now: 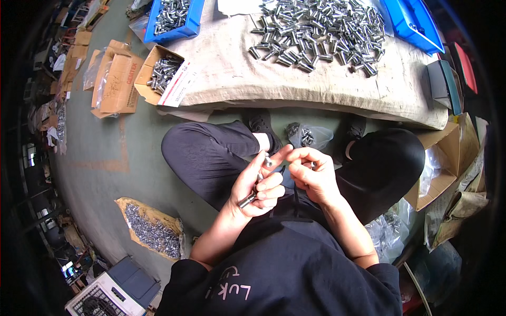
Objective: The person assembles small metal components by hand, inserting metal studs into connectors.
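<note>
Left hand: fingers curled around metal pins, above lap. Right hand: fingertips pinching small metal part. Risk: loosened left grip, several pins held, may spill onto floor.

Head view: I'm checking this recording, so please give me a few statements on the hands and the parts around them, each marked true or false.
1. The left hand holds metal parts. True.
2. The right hand rests on the cloth. False: the right hand is raised beside the left one, apart from the cloth.
3. Loose parts lie piled on the cloth. True.
4. The two bins are red. False: both bins are blue.
5. A clear bag with parts in it lies between the shoes. True.
</note>
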`<state>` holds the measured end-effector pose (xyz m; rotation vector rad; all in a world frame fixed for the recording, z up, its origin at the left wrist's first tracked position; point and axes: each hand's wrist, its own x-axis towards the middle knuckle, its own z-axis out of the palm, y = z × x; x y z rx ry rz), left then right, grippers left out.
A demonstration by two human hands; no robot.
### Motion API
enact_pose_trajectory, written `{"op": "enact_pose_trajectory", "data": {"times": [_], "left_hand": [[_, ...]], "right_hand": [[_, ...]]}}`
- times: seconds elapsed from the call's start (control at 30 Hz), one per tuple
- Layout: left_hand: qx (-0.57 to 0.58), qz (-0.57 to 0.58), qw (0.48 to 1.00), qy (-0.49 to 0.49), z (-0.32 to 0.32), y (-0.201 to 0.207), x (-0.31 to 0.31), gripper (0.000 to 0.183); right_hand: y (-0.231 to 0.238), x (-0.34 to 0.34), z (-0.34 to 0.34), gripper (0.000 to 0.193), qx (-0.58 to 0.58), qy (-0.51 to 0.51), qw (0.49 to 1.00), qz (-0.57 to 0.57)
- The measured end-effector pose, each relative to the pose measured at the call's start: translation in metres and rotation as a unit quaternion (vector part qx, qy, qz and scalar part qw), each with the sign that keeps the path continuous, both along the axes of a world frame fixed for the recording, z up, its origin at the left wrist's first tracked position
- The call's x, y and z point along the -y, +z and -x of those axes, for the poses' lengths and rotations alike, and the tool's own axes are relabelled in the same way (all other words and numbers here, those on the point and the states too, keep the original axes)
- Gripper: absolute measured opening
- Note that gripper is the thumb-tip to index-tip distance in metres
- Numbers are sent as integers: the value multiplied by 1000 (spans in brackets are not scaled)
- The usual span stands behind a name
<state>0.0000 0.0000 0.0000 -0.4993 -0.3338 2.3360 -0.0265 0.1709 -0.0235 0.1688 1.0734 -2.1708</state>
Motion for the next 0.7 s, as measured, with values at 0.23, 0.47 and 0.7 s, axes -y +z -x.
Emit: {"op": "enact_pose_trajectory", "data": {"times": [0.23, 0.47, 0.7], "left_hand": [[-28, 216, 973, -75, -5, 4, -4, 55], [-99, 301, 938, -143, -5, 4, -6, 58], [-69, 268, 946, -170, -4, 0, -4, 52]], "right_hand": [[15, 12, 11, 27, -413, 4, 865, -286], [-7, 13, -2, 31, -477, -57, 826, -296], [-6, 9, -5, 17, -146, -78, 963, -212]]}}
